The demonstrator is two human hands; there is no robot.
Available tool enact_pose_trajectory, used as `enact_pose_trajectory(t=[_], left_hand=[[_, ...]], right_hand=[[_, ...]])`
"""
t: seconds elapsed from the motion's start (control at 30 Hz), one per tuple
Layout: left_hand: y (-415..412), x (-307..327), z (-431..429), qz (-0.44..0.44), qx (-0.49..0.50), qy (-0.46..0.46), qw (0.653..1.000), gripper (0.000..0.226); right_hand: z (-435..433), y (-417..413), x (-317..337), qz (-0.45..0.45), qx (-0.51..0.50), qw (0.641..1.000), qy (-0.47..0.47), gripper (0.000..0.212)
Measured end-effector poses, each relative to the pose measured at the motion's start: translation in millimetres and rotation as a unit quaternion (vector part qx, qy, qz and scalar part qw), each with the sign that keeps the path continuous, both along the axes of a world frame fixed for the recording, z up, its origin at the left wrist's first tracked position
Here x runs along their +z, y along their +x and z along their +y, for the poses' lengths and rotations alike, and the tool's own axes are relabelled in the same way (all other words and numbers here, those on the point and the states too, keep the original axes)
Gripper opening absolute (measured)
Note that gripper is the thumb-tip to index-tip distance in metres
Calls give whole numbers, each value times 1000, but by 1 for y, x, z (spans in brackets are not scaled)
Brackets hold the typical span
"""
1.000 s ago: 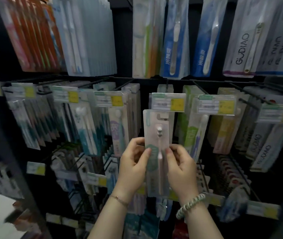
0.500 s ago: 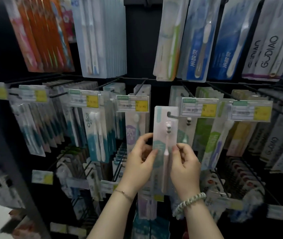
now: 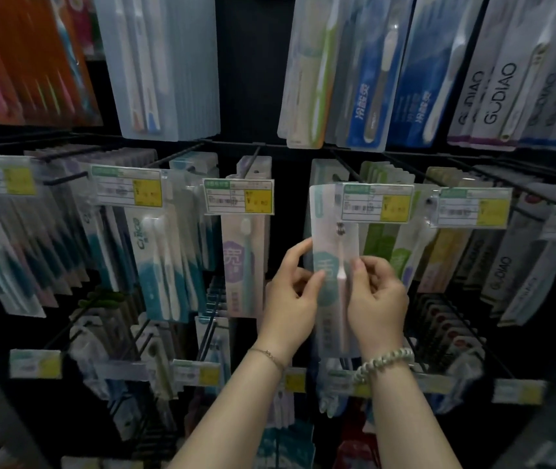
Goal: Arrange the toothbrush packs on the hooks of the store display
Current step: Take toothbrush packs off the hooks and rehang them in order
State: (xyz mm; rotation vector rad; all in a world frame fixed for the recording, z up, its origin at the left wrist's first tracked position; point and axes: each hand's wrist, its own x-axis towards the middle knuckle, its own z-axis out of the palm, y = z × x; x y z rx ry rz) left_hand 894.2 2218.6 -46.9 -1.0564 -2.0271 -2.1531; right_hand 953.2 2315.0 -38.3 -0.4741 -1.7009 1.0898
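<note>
A pale toothbrush pack (image 3: 332,238) with a pink-handled brush and a teal label stands upright at the centre of the display. My left hand (image 3: 292,301) pinches its left edge and my right hand (image 3: 376,299) pinches its right edge at mid-height. The pack's top sits just behind the price tag (image 3: 376,203) at the end of a black hook (image 3: 341,169). Whether the hang hole is on the hook is hidden by the tag.
Rows of hanging toothbrush packs fill the black wire display: a purple-labelled pack (image 3: 244,265) to the left, green packs (image 3: 385,245) and GUDIAO packs (image 3: 501,272) to the right. Larger packs (image 3: 165,66) hang above, and more hooks with tags (image 3: 197,374) below.
Both hands have lifted the pack up and to the right, from below the price tag to level with the hook. The head view has also shifted closer to the display.
</note>
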Motion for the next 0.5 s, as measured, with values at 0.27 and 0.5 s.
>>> enact_pose_trajectory(t=[0.27,0.5], left_hand=[[7,1,15,23,1,-17,1000,44],[0,-7,12,71,75,-67,992,35]], right_hand=[[15,9,-4,-23,-2,999,-22,13],[16,4,-9,-78,-10,997,5,15]])
